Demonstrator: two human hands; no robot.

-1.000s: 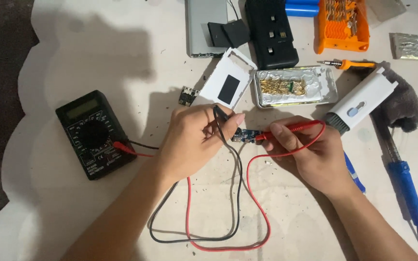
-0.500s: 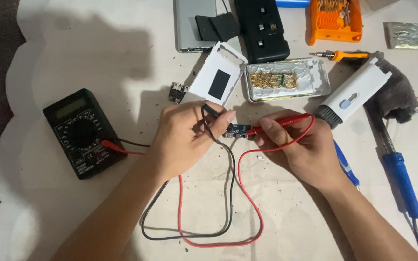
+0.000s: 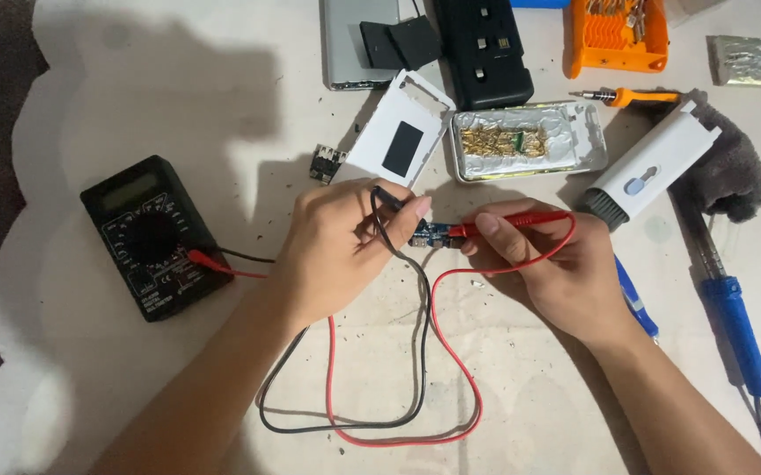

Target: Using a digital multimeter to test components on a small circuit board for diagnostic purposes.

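Your left hand (image 3: 336, 246) pinches the black probe (image 3: 386, 198), and your right hand (image 3: 547, 264) grips the red probe (image 3: 508, 222) between thumb and fingers. Both tips meet on the small blue circuit board (image 3: 427, 235) lying between your fingertips. The black multimeter (image 3: 153, 236) sits left of your left hand.

Both hands, the left hand (image 3: 336, 251) and the right hand (image 3: 556, 264), are bare, without gloves, rings or watch; the forearms carry no sleeves.
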